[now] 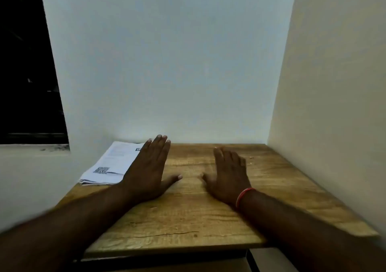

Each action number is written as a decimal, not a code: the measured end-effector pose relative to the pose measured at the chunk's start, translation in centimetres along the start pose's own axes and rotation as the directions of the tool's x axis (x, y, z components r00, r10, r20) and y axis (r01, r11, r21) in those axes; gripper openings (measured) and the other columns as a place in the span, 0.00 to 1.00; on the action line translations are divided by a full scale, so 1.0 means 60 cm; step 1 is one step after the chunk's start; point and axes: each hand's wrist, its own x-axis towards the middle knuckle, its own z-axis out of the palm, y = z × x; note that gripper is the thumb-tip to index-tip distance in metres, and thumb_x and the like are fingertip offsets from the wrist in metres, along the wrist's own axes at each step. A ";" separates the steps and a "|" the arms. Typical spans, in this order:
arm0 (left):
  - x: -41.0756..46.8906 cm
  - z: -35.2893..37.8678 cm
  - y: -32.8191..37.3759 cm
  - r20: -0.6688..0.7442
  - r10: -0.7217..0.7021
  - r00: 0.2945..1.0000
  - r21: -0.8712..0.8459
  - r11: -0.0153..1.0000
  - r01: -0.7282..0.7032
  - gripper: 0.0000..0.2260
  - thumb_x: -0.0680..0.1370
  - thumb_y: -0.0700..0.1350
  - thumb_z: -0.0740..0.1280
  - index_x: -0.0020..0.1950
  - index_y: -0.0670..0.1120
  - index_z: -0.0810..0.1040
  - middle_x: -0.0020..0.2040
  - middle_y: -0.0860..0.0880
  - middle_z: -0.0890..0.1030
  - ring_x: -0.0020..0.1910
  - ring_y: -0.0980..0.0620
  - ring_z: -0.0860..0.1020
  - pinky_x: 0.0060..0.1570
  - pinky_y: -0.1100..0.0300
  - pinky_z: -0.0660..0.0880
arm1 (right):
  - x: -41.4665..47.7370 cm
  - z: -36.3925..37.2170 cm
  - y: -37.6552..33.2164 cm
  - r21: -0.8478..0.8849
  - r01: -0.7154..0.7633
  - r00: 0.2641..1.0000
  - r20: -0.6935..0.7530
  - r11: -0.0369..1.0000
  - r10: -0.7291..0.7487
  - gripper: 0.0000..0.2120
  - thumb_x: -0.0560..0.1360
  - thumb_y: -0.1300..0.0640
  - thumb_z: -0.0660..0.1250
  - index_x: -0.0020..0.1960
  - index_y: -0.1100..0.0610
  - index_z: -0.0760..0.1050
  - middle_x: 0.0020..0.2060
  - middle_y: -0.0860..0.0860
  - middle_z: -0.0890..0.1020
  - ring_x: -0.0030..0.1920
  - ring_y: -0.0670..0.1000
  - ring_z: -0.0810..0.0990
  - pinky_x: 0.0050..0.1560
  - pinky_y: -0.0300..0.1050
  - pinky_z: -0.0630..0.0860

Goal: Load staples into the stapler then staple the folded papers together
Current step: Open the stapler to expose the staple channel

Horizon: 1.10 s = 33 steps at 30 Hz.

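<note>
A stack of folded white printed papers (108,165) lies at the far left corner of the wooden table (188,219). My left hand (148,171) rests palm down, fingers together and flat, its outer edge over the papers' right side. My right hand (227,175) lies flat on the bare wood to the right, fingers spread, a red thread band on the wrist. Neither hand holds anything. No stapler or staples are in view.
The table sits in a corner, with a pale wall behind and another wall (334,104) along its right side. A dark window (27,63) is at the upper left. Small crumbs or specks (250,158) lie near the far right of the tabletop.
</note>
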 end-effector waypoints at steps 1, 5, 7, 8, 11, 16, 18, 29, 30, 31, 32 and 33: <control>0.005 0.003 -0.004 0.001 0.024 1.000 0.018 1.000 -0.024 0.50 0.82 0.76 0.54 0.89 0.38 0.56 0.90 0.40 0.55 0.91 0.43 0.51 0.88 0.40 0.54 | 0.010 -0.001 0.011 -0.008 -0.052 0.999 0.012 0.999 0.052 0.44 0.74 0.28 0.62 0.83 0.52 0.63 0.78 0.54 0.70 0.77 0.59 0.68 0.77 0.62 0.64; 0.040 0.008 -0.016 -0.002 0.002 1.000 0.026 1.000 -0.002 0.50 0.82 0.77 0.52 0.89 0.39 0.59 0.89 0.40 0.62 0.90 0.43 0.58 0.88 0.42 0.56 | 0.041 0.001 0.046 -0.113 -0.176 0.979 0.088 0.978 0.186 0.36 0.76 0.29 0.60 0.74 0.52 0.72 0.69 0.54 0.75 0.70 0.59 0.71 0.72 0.61 0.67; 0.062 0.010 -0.017 0.011 -0.015 1.000 -0.007 1.000 0.015 0.49 0.82 0.78 0.52 0.89 0.40 0.59 0.88 0.41 0.63 0.89 0.44 0.60 0.88 0.45 0.56 | 0.054 0.006 0.048 -0.132 -0.168 0.973 0.139 0.977 0.186 0.32 0.78 0.30 0.58 0.71 0.51 0.75 0.68 0.54 0.77 0.70 0.59 0.71 0.72 0.61 0.66; 0.071 0.009 -0.018 -0.002 -0.012 1.000 -0.020 1.000 0.012 0.49 0.82 0.77 0.54 0.89 0.41 0.61 0.88 0.42 0.65 0.88 0.44 0.62 0.88 0.47 0.57 | 0.058 0.007 0.048 -0.133 -0.161 0.971 0.156 0.978 0.181 0.31 0.79 0.31 0.58 0.70 0.51 0.77 0.67 0.54 0.78 0.70 0.59 0.72 0.72 0.61 0.67; 0.085 0.012 -0.011 -0.037 -0.046 0.998 -0.119 0.992 0.041 0.45 0.82 0.75 0.59 0.87 0.44 0.65 0.86 0.44 0.69 0.86 0.45 0.67 0.85 0.51 0.60 | 0.070 0.017 0.049 -0.113 -0.150 0.976 0.144 0.982 0.166 0.24 0.81 0.34 0.60 0.64 0.49 0.80 0.63 0.52 0.81 0.68 0.57 0.73 0.70 0.60 0.68; 0.069 0.035 0.008 0.014 -0.132 0.991 -0.307 0.943 0.130 0.42 0.80 0.78 0.59 0.87 0.54 0.64 0.86 0.53 0.68 0.86 0.52 0.66 0.83 0.56 0.61 | 0.095 0.043 0.047 0.058 -0.184 0.976 0.128 0.981 0.176 0.13 0.81 0.39 0.67 0.56 0.47 0.79 0.56 0.48 0.84 0.64 0.55 0.76 0.67 0.56 0.72; 0.068 0.038 0.013 0.068 -0.171 0.983 -0.374 0.909 0.184 0.41 0.79 0.78 0.60 0.86 0.58 0.64 0.85 0.57 0.68 0.84 0.54 0.66 0.81 0.57 0.64 | 0.108 0.051 0.043 0.117 -0.187 0.977 0.122 0.975 0.173 0.13 0.82 0.44 0.69 0.63 0.48 0.80 0.61 0.49 0.84 0.67 0.56 0.77 0.69 0.54 0.73; 0.085 0.022 0.016 0.205 -0.459 0.865 -0.740 0.506 0.444 0.20 0.73 0.65 0.78 0.62 0.58 0.85 0.46 0.64 0.88 0.47 0.66 0.85 0.48 0.67 0.80 | 0.104 0.055 -0.067 0.555 0.041 0.999 -0.048 0.831 -0.017 0.24 0.85 0.43 0.67 0.79 0.43 0.68 0.67 0.39 0.76 0.64 0.41 0.77 0.66 0.39 0.78; 0.085 0.025 0.019 0.230 -0.452 0.862 -0.762 0.467 0.448 0.21 0.72 0.65 0.77 0.60 0.58 0.85 0.45 0.63 0.89 0.46 0.64 0.87 0.50 0.62 0.84 | 0.097 0.048 -0.071 0.564 0.068 0.997 -0.061 0.823 -0.041 0.24 0.85 0.41 0.66 0.80 0.43 0.67 0.67 0.38 0.75 0.63 0.40 0.77 0.64 0.38 0.79; 0.085 0.027 0.021 0.251 -0.444 0.860 -0.785 0.428 0.449 0.21 0.71 0.65 0.77 0.59 0.57 0.86 0.45 0.60 0.90 0.45 0.61 0.89 0.52 0.56 0.86 | 0.091 0.041 -0.073 0.569 0.093 0.995 -0.075 0.817 -0.061 0.24 0.85 0.41 0.66 0.79 0.42 0.68 0.66 0.38 0.75 0.62 0.39 0.77 0.62 0.37 0.79; 0.084 0.029 0.023 0.261 -0.439 0.859 -0.796 0.406 0.449 0.20 0.71 0.65 0.78 0.58 0.56 0.87 0.45 0.57 0.91 0.45 0.58 0.90 0.53 0.52 0.87 | 0.088 0.037 -0.072 0.571 0.114 0.993 -0.087 0.813 -0.078 0.24 0.84 0.42 0.66 0.79 0.42 0.68 0.65 0.38 0.76 0.60 0.39 0.77 0.60 0.38 0.81; 0.084 0.030 0.027 0.259 -0.437 0.861 -0.803 0.398 0.444 0.18 0.71 0.63 0.78 0.56 0.56 0.88 0.45 0.57 0.91 0.45 0.57 0.90 0.53 0.51 0.87 | 0.086 0.034 -0.072 0.578 0.127 0.992 -0.090 0.806 -0.092 0.24 0.84 0.42 0.68 0.78 0.41 0.69 0.64 0.37 0.76 0.59 0.39 0.78 0.58 0.39 0.82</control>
